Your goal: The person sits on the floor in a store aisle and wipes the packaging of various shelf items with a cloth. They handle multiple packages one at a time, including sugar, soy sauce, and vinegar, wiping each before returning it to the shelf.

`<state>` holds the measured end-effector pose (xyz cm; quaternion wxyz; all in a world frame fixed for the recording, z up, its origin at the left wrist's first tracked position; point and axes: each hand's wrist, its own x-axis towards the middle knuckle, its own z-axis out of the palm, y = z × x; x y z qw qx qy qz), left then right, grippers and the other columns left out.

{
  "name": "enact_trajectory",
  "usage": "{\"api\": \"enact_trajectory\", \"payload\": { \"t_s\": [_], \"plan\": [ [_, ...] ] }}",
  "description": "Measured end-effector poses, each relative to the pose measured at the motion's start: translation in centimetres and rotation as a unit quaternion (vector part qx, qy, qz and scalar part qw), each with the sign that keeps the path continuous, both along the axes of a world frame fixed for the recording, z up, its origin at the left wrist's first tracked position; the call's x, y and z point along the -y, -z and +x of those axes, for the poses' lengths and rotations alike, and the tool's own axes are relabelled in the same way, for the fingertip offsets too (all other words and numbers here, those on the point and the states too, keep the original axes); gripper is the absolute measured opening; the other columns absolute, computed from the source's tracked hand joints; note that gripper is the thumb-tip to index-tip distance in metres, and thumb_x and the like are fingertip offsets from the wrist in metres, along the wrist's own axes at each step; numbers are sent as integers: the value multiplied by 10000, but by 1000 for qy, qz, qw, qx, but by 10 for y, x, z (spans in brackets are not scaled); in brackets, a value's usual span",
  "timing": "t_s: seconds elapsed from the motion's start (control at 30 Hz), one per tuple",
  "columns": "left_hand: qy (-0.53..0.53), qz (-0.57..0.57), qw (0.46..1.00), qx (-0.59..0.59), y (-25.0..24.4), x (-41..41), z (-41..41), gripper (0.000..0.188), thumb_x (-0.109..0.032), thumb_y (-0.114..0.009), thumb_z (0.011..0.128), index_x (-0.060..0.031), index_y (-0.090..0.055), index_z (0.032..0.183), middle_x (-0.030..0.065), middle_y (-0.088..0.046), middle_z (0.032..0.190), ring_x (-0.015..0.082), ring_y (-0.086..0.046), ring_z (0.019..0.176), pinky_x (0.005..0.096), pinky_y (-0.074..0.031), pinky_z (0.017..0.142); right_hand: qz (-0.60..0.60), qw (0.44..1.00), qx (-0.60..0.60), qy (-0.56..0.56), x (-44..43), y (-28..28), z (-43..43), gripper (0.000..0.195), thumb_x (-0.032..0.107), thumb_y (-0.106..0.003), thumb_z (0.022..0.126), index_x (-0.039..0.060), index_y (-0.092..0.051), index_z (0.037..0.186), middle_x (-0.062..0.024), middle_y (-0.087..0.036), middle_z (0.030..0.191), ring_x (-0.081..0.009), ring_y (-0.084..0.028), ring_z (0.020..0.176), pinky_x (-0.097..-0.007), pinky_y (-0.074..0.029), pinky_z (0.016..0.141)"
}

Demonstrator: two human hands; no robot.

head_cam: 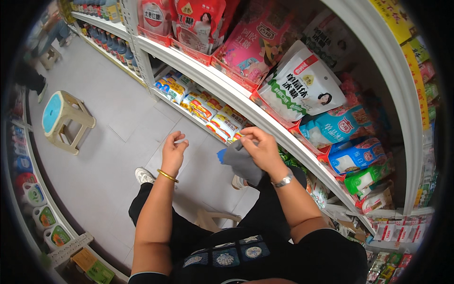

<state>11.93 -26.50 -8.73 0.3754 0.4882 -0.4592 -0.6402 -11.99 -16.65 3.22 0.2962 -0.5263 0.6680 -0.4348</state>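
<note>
My right hand (261, 147) pinches a grey cloth (243, 161) with a blue patch at its edge. The cloth hangs over my knee, in front of the lower shelf. To its left my left hand (173, 151) is raised above the floor, fingers loosely curled and apart, holding nothing. Beyond the right hand stands a white shelf (202, 72). Its upper level carries a white pouch of rock sugar (301, 85), a pink pouch (253, 46) and red pouches (198, 25) in red trays. Several small white and yellow packets (204, 106) lie on the level below.
A beige plastic stool (67, 120) with a blue seat stands on the grey tiled floor (117, 96). Part of another stool (212, 220) shows beneath me. Bottles (110, 46) line a shelf at the upper left. Detergent jugs (44, 216) fill the left shelf. People sit at the far upper left.
</note>
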Motion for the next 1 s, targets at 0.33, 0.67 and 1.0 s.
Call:
{"api": "enact_trajectory", "payload": {
  "t_s": [0.33, 0.67, 1.0],
  "plan": [
    [-31, 22, 999, -34, -15, -8, 11, 360, -143, -594, 896, 2, -548, 1222, 71, -619, 1091, 176, -645, 901, 291, -487, 782, -137, 911, -390, -3, 114, -170, -20, 372, 239, -557, 912, -31, -588, 1165, -223, -614, 1168, -397, -580, 1096, -426, -464, 935],
    [-6, -15, 997, -71, -35, -9, 23, 366, -116, -587, 894, 28, -544, 1227, 120, -627, 1148, 183, -649, 910, 291, -496, 789, 100, 779, -619, -2, 258, -205, -107, 416, 240, -529, 851, 30, -625, 1197, -243, -609, 1218, -391, -591, 1128, -428, -468, 943],
    [-25, -27, 998, -57, -34, -8, 47, 368, -112, -600, 881, 31, -546, 1215, 121, -631, 1129, 170, -635, 890, 290, -491, 795, 9, 759, -645, 90, 254, -191, -84, 402, 125, -502, 877, 111, -589, 1269, -212, -584, 1272, -385, -576, 1151, -459, -475, 950]
  ]
}}
